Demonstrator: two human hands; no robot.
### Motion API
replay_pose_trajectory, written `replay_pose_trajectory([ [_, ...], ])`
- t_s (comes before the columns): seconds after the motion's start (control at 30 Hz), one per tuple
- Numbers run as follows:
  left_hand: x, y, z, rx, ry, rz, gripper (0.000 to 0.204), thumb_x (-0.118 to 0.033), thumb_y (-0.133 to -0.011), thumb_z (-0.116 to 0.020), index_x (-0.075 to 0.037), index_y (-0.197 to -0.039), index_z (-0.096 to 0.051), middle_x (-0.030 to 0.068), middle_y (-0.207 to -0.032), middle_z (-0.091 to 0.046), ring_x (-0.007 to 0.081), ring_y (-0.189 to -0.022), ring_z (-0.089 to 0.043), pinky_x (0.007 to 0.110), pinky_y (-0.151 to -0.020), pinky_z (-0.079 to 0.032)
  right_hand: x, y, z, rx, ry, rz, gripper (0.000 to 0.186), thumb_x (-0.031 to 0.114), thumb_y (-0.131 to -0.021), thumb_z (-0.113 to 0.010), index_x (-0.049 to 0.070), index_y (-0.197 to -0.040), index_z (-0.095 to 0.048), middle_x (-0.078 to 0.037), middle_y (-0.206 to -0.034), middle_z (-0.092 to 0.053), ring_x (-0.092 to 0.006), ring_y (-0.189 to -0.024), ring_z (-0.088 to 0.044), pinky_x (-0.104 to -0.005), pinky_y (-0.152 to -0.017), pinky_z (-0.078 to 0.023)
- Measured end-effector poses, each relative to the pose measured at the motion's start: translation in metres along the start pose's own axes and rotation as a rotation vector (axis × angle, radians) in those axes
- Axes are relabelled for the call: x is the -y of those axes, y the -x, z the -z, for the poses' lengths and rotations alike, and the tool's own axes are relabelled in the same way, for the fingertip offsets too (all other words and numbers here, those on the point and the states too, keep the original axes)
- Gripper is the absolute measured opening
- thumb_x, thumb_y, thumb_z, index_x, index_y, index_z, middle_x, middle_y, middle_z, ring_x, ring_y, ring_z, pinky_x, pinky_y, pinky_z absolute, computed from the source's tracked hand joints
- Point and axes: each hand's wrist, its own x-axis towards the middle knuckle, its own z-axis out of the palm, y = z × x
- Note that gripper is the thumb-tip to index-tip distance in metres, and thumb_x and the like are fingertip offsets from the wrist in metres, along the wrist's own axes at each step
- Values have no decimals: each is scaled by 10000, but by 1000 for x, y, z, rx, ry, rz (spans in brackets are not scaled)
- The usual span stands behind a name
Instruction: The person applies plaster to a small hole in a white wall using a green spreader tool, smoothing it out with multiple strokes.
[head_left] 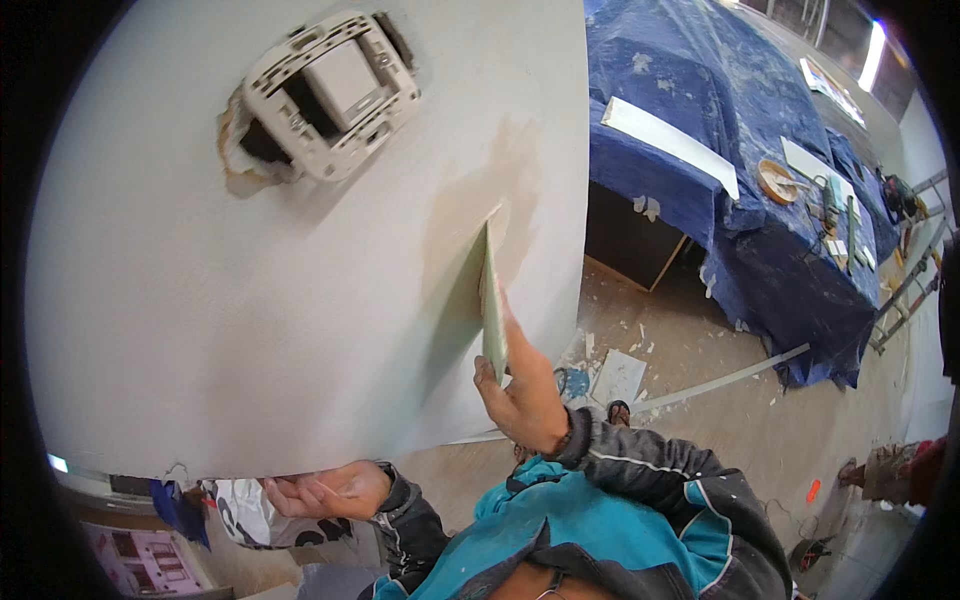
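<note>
My right hand (522, 388) grips a thin pale green flat blade or board piece (492, 300), held edge-on against a white wall (200, 300). The blade rests beside a tan patch of fresh filler (480, 200) on the wall. My left hand (325, 492) is lower, palm up with fingers loosely curled, holding nothing I can make out. Above, a white switch frame (330, 92) sits in a rough hole in the wall.
To the right stands furniture draped in blue sheeting (760, 240) carrying white boards, a round dish and tools. The floor (700, 400) is dusty with scraps and a long white strip. A ladder (905, 290) leans at far right.
</note>
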Motion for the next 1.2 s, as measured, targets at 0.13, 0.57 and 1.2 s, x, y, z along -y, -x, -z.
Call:
replay_pose_trajectory([
  [0.13,7,3,2,-39,199,71,508,-298,-934,-424,45,-1309,-406,339,-1442,-332,450,-1327,-435,543,-1079,-443,33,-18,12,64,-265,-111,729,-12,-896,-555,-11,-1548,-230,-235,-1383,-534,-364,-1180,-623,-400,-1010,-488],
  [0.57,10,10,9,-54,413,206,520,-240,-926,-447,60,-1343,-362,323,-1451,-387,421,-1328,-459,565,-1097,-428,56,-36,99,-234,-1317,-350,590,53,-919,-477,-113,-1455,-292,-256,-1423,-481,-373,-1308,-523,-500,-1144,-410],
  [1.2,2,3,-3,-90,218,100,581,-226,-899,-464,91,-1377,-371,317,-1368,-472,398,-1289,-496,496,-1079,-430,-169,-84,74,156,783,831,747,55,-850,-599,437,-1473,-447,-58,-1624,-325,-326,-1499,-281,-624,-1221,-128],
])
